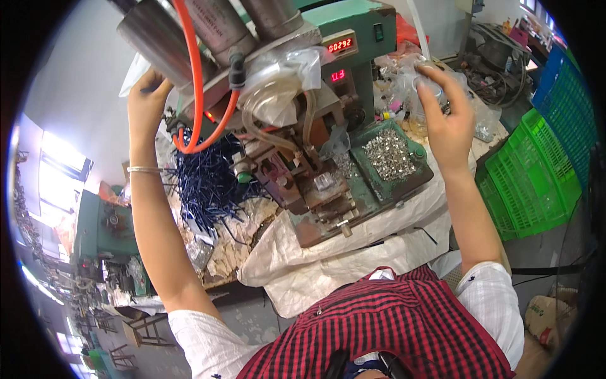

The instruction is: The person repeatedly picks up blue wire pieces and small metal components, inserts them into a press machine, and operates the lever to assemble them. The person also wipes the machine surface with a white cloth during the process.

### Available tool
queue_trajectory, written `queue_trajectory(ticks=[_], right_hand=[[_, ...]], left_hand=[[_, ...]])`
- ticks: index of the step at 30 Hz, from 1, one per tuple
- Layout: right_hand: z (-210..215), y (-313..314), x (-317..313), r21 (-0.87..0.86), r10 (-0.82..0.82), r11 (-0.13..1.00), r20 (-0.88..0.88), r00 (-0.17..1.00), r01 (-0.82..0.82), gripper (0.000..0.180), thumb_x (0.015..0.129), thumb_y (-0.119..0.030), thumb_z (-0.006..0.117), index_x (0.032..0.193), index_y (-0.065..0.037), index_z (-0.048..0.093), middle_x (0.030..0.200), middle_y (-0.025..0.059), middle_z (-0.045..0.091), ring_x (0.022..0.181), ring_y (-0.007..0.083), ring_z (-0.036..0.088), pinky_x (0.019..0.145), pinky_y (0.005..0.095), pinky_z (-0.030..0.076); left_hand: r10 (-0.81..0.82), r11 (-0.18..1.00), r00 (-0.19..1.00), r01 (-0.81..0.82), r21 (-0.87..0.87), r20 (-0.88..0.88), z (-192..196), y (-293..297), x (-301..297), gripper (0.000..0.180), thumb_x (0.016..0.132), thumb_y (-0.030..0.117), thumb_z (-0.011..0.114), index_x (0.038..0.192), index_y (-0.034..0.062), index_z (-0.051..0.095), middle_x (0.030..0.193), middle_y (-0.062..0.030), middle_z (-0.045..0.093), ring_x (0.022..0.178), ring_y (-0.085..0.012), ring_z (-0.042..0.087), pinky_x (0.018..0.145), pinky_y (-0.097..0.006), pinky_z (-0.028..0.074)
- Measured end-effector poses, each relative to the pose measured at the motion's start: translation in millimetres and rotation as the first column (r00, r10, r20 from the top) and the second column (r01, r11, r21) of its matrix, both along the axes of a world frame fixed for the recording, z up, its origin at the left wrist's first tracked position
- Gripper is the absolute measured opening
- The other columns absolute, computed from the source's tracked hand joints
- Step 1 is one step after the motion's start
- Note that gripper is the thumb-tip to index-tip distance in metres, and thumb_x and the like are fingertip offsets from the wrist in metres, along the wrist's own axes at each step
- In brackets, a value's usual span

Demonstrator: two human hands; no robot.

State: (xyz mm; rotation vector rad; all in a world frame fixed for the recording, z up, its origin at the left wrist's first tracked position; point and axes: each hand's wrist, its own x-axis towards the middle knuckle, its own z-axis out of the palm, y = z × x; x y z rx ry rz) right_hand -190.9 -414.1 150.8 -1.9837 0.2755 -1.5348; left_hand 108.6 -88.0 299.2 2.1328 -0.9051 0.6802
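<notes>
My left hand (pixel 146 91) reaches up on the far left side of a green bench press machine (pixel 372 38). Its fingers curl behind a metal cylinder (pixel 154 41), which hides their tips and whatever they hold. A pale sheet-like piece (pixel 134 72) shows beside that hand. On the far right, my right hand (pixel 451 117) is raised with thumb and forefinger apart, over or against crumpled clear plastic bags (pixel 404 72). Between my arms, a small metal block (pixel 324 182) sits at the machine's work point. A green tray (pixel 379 192) of small silvery metal parts (pixel 388 155) lies right of it.
Dark blue strips (pixel 205 180) lie heaped left of the machine. Orange air hoses (pixel 196 82) loop across its front. A white woven sheet (pixel 297 271) covers the near bench edge. Green plastic crates (pixel 530 177) stand at right, with a blue one (pixel 565 101) above. Another green machine (pixel 104 224) stands left.
</notes>
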Motion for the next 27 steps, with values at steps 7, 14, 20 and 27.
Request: queue_trajectory(ticks=[7, 14, 20, 27], right_hand=[[-128.4, 14.6, -40.4, 0.133, -0.078, 0.984, -0.291, 0.953, 0.121, 0.021, 0.089, -0.011, 0.071, 0.108, -0.004, 0.074, 0.107, 0.0134, 0.073, 0.102, 0.0321, 0.067, 0.093, 0.0399, 0.050], [-163.3, 24.2, -52.4, -0.245, -0.298, 0.948, -0.460, 0.836, 0.203, 0.021, 0.082, -0.010, 0.076, 0.104, -0.007, 0.075, 0.093, 0.0097, 0.070, 0.094, 0.0320, 0.063, 0.083, 0.0426, 0.049], [-176.6, 19.7, -27.0, -0.267, -0.334, 0.940, -0.591, 0.734, 0.212, 0.018, 0.081, -0.020, 0.079, 0.096, -0.011, 0.075, 0.096, 0.0055, 0.067, 0.101, 0.0294, 0.061, 0.078, 0.0439, 0.046], [-156.0, 34.1, 5.7, -0.288, -0.303, 0.941, -0.474, 0.827, 0.179, 0.008, 0.082, -0.014, 0.077, 0.086, -0.009, 0.073, 0.090, 0.0096, 0.069, 0.092, 0.0324, 0.064, 0.079, 0.0440, 0.051]], left_hand=[[-0.154, 0.982, 0.985, 0.145, -0.122, -0.073, -23.6, 4.4, 30.3, 0.024, 0.091, 0.021, 0.077, 0.090, -0.0016, 0.070, 0.075, 0.0041, 0.061, 0.071, -0.0053, 0.049, 0.064, -0.025, 0.042], [-0.006, 0.823, 0.995, 0.063, -0.564, 0.102, -40.2, 79.0, -24.1, 0.034, 0.096, 0.016, 0.073, 0.120, -0.0071, 0.067, 0.116, -0.0141, 0.069, 0.107, -0.0201, 0.067, 0.093, -0.029, 0.053], [-0.523, 0.586, 0.739, -0.050, -0.809, -0.425, -169.0, 45.7, -221.2, 0.033, 0.111, 0.032, 0.047, 0.111, 0.0024, 0.061, 0.075, 0.0002, 0.055, 0.063, -0.0085, 0.045, 0.060, -0.025, 0.036], [-0.733, 0.652, -0.276, -0.027, -0.757, -0.622, -198.5, -55.9, -252.4, 0.032, 0.111, 0.031, 0.047, 0.107, 0.0020, 0.059, 0.067, -0.0002, 0.054, 0.054, -0.0066, 0.041, 0.051, -0.023, 0.035]])
